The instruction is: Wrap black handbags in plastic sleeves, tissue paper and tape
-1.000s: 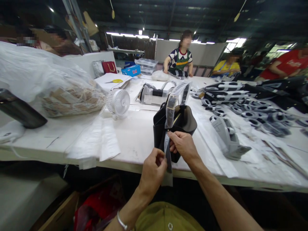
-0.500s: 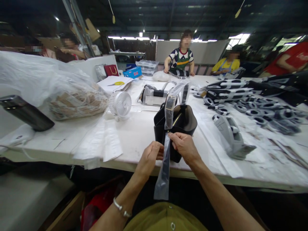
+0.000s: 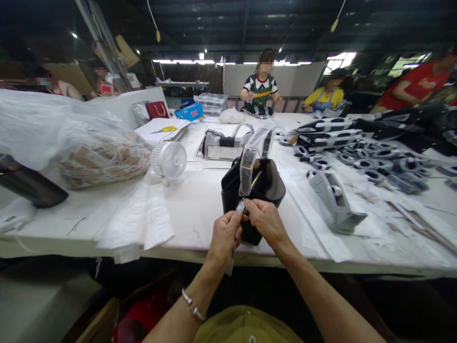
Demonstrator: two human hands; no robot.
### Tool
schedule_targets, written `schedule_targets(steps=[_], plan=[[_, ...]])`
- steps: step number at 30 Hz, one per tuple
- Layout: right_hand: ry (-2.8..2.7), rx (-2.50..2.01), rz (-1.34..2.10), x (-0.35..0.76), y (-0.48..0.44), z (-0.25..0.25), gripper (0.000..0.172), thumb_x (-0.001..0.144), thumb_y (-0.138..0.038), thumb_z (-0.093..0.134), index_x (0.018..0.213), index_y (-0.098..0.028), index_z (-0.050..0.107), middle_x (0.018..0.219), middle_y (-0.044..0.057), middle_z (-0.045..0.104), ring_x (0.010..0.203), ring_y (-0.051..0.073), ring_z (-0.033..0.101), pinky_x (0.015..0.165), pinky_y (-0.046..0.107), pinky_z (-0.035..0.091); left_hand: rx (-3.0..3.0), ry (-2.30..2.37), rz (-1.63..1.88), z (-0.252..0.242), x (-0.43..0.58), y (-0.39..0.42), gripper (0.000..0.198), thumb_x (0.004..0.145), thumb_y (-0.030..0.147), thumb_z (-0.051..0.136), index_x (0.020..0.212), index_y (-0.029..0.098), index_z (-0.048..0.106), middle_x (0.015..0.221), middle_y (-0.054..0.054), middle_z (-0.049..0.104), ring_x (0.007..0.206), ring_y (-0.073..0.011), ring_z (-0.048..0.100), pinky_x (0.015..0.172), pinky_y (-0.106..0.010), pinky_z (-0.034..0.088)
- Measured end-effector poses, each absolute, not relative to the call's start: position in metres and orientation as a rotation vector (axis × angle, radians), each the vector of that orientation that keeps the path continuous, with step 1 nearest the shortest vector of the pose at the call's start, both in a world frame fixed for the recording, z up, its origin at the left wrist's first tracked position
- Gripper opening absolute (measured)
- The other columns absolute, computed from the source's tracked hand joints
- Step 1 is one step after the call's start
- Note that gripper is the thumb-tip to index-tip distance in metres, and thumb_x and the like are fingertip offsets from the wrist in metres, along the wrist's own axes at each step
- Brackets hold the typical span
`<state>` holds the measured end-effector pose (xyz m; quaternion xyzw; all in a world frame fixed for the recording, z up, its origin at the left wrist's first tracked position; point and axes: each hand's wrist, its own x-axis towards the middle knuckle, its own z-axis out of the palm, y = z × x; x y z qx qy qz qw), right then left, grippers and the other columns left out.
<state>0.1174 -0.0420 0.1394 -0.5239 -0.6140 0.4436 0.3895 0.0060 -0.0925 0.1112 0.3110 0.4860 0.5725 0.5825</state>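
Note:
A black handbag (image 3: 275, 185) stands upright near the table's front edge, its top open and its handles (image 3: 246, 172) wrapped in clear plastic. From the bag's front hangs a clear plastic strip (image 3: 230, 267). My left hand (image 3: 224, 235) is closed round this strip just below its top, and the lower end shows under the fist. Close beside it, my right hand (image 3: 267, 222) pinches the strip's upper end against the bag's front. The two hands' fingertips almost touch, and they hide the middle of the strip.
A white fan (image 3: 169, 162), a bag of brown pieces (image 3: 103, 162) and a dark bottle (image 3: 30, 183) stand left. Behind is another wrapped handbag (image 3: 224, 146). A grey tape dispenser (image 3: 333, 202) and many wrapped handles (image 3: 389, 159) lie right. Co-workers are across the table.
My left hand has closed round the plastic strip, which hung loose beside it before. The strip is now gathered in the fist. My right hand stays at the bag's front.

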Motion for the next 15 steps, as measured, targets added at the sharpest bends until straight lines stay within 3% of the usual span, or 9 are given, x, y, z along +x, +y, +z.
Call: schedule_targets(steps=[5,10,12,15], plan=[[-1.581,-1.308,1.208,0.137,-0.051,0.143,0.050,0.089,-0.062,0.048,0.073,-0.018,0.066,0.045,-0.004,0.051,0.036,0.010,0.040,0.038,0.023,0.031,0.718,1.189,1.409,0.109,0.013,-0.090,0.059,0.062,0.071,0.073,0.075,0.014,0.062,0.039,0.011,0.036,0.030,-0.0019,0.023,0.030,-0.016,0.016],[-1.538,-1.545,0.745,0.238,-0.044,0.143,0.044,0.086,-0.060,0.056,0.086,-0.019,0.070,0.056,-0.002,0.060,0.044,0.012,0.048,0.049,0.025,0.040,0.682,1.211,1.424,0.104,0.014,-0.090,0.058,0.059,0.069,0.077,0.074,0.014,0.063,0.040,0.011,0.034,0.031,-0.0015,0.024,0.032,-0.015,0.016],[-1.409,-1.678,0.497,0.296,-0.033,0.143,0.043,0.083,-0.058,0.057,0.090,-0.019,0.071,0.066,0.002,0.067,0.055,0.016,0.057,0.059,0.029,0.046,0.687,1.204,1.427,0.101,0.012,-0.089,0.058,0.058,0.067,0.078,0.075,0.014,0.064,0.040,0.011,0.033,0.032,-0.0013,0.024,0.032,-0.014,0.017],[-1.326,-1.855,0.218,0.369,-0.013,0.142,0.039,0.081,-0.049,0.055,0.095,-0.017,0.073,0.090,0.011,0.074,0.087,0.026,0.065,0.078,0.035,0.048,0.696,1.187,1.421,0.096,0.010,-0.086,0.057,0.060,0.067,0.078,0.077,0.014,0.064,0.041,0.011,0.034,0.031,-0.0014,0.025,0.031,-0.014,0.018]])
